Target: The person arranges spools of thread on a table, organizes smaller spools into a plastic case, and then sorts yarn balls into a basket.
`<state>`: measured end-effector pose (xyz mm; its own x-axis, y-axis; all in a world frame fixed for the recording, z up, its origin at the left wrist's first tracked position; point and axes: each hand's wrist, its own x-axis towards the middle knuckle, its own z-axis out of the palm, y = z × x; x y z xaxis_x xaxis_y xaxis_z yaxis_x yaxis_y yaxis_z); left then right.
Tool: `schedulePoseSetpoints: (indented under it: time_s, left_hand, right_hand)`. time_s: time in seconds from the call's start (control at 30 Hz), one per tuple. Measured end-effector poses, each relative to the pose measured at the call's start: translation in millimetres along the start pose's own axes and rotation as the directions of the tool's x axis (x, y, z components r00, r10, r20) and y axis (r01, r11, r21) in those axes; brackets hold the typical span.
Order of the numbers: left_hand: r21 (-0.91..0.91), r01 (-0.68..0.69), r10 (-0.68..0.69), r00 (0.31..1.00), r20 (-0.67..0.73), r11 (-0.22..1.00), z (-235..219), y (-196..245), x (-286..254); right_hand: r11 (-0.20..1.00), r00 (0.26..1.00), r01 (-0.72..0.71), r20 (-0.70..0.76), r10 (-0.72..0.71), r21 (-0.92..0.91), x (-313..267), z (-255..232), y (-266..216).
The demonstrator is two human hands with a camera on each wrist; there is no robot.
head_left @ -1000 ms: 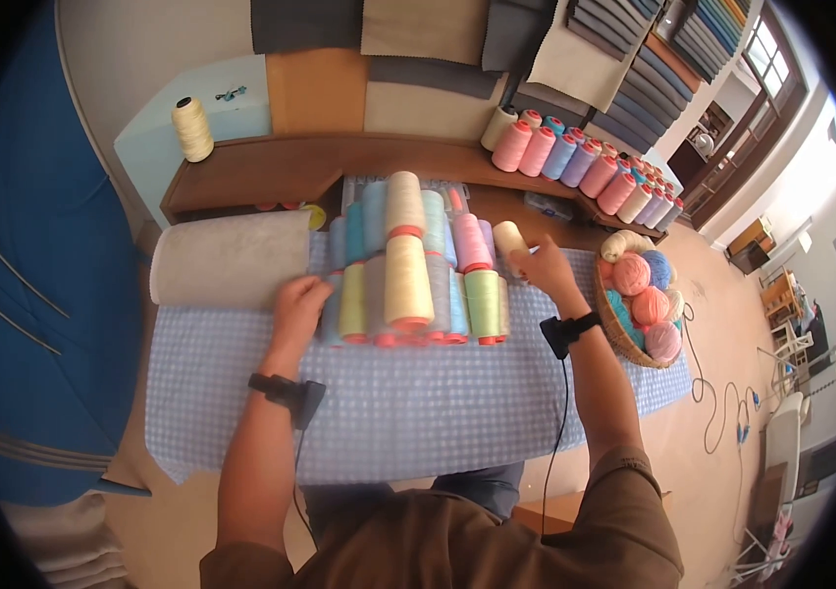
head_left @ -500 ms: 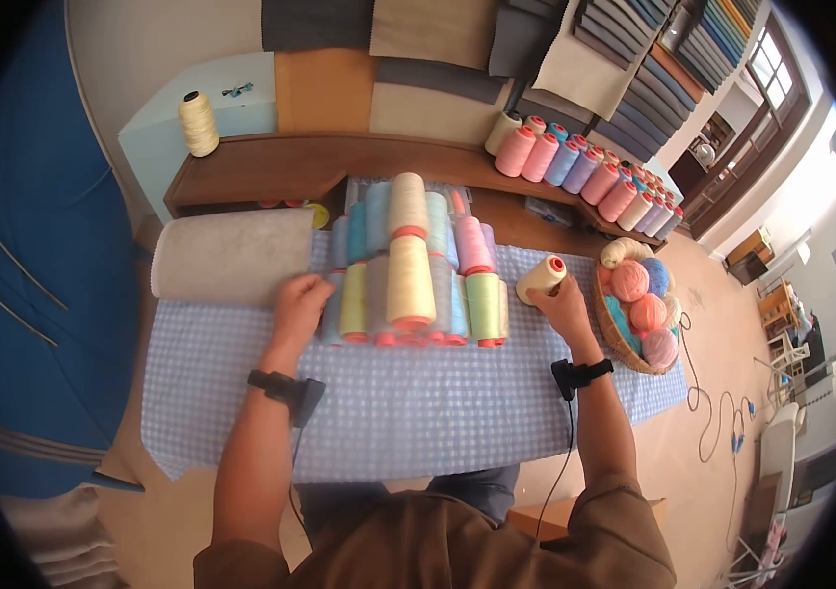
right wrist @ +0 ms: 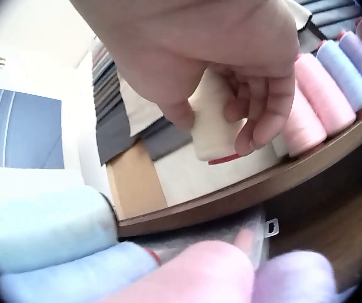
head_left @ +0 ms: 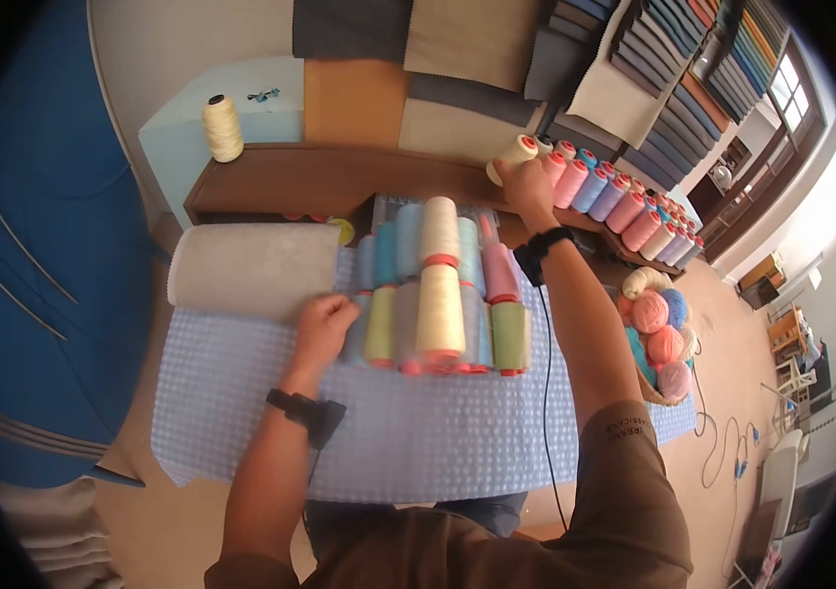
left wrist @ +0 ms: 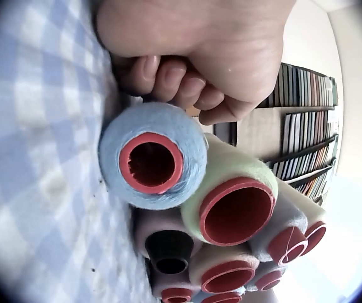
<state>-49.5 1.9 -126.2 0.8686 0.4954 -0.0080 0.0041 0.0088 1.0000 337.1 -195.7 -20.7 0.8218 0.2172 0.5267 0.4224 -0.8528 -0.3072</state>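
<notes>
- A blue-and-white checked cloth [head_left: 438,442] covers the table and lies under the piled work
- Behind it runs a brown wooden shelf [head_left: 339,177], with fabric pieces [head_left: 482,39] hanging above it
- A pile of thread cones [head_left: 441,314] in yellow, green, blue, pink and grey sits mid-cloth; the left wrist view shows hollow ends facing the camera, mostly red-lined
- A row of cones [head_left: 624,208], many pink, blue and lilac, stands along the shelf's right part
- A pale grey roll [head_left: 256,270] lies left of the pile
- A basket [head_left: 646,388] of yarn balls [head_left: 666,344] sits at the cloth's right side
- The right hand [head_left: 528,191] reaches out to the shelf, thumb and fingers gripping a cream cone
- The left hand [head_left: 325,327] is at the pile's left end, fingers curled in, nothing seen in them
- The cream cone [head_left: 511,154] is tilted, just beside the row's nearest pink cones; whether it touches the shelf I cannot tell
- A light-blue cone [left wrist: 152,120] lies just beside the left hand's curled fingers
</notes>
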Motion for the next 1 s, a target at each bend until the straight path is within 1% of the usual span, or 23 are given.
schedulePoseSetpoints:
  time_s: [0.03,0.07,0.1,0.2,0.23,0.33,0.43,0.53,0.63,0.73,0.9,1.0]
  left_hand:
    - [0.008,-0.004,0.004,1.0,-0.006,1.0,0.4,1.1,-0.6]
    - [0.01,-0.007,0.007,1.0,-0.004,1.0,-0.3,1.6,-0.5]
    - [0.011,-0.007,0.007,1.0,0.0,1.0,-0.6,1.2,-0.7]
    - [-0.002,-0.002,0.002,1.0,0.0,1.0,-0.1,3.3,-0.9]
    - [-0.014,-0.008,0.008,1.0,0.002,1.0,0.4,2.5,-0.6]
    - [-0.05,0.011,-0.011,1.0,0.01,0.999,3.1,5.5,-3.0]
    - [-0.047,0.003,-0.003,1.0,0.001,0.999,4.0,11.1,-5.5]
    - [-0.043,-0.005,0.005,1.0,0.008,0.999,4.2,12.7,-5.9]
    - [-0.036,-0.005,0.005,1.0,0.002,0.999,4.3,12.8,-5.7]
    - [-0.039,0.004,-0.003,1.0,0.003,0.999,3.8,14.1,-6.3]
    - [-0.011,-0.017,0.017,1.0,-0.013,1.0,3.6,11.9,-5.7]
    - [0.005,-0.02,0.02,1.0,-0.013,1.0,3.3,11.2,-6.2]
  right_hand:
    - [0.999,1.0,0.022,-0.021,-0.023,-0.048,8.2,5.2,-11.7]
    - [0.992,0.992,-0.125,-0.012,0.126,0.007,11.5,7.7,-17.6]
    - [0.961,0.962,-0.271,-0.002,0.271,0.059,15.2,10.7,-23.4]
    - [0.928,0.934,-0.349,-0.025,0.355,0.134,22.4,17.0,-27.3]
    - [0.904,0.911,-0.409,-0.006,0.413,0.123,19.4,6.9,-39.6]
    - [0.906,0.918,-0.384,-0.034,0.396,0.178,23.1,17.9,-27.4]
    - [0.949,0.954,-0.291,-0.031,0.297,0.117,29.8,23.4,-14.2]
    - [0.963,0.975,-0.217,-0.001,0.22,0.161,28.6,22.3,-6.6]
    - [0.989,0.994,-0.109,-0.012,0.11,0.103,37.6,41.7,7.7]
    - [0.961,0.98,-0.2,0.017,0.2,0.193,15.7,13.2,-18.3]
    - [0.972,0.984,-0.179,0.003,0.181,0.153,10.4,5.8,-28.0]
    - [0.983,0.99,-0.143,0.015,0.142,0.116,19.6,17.0,-14.4]
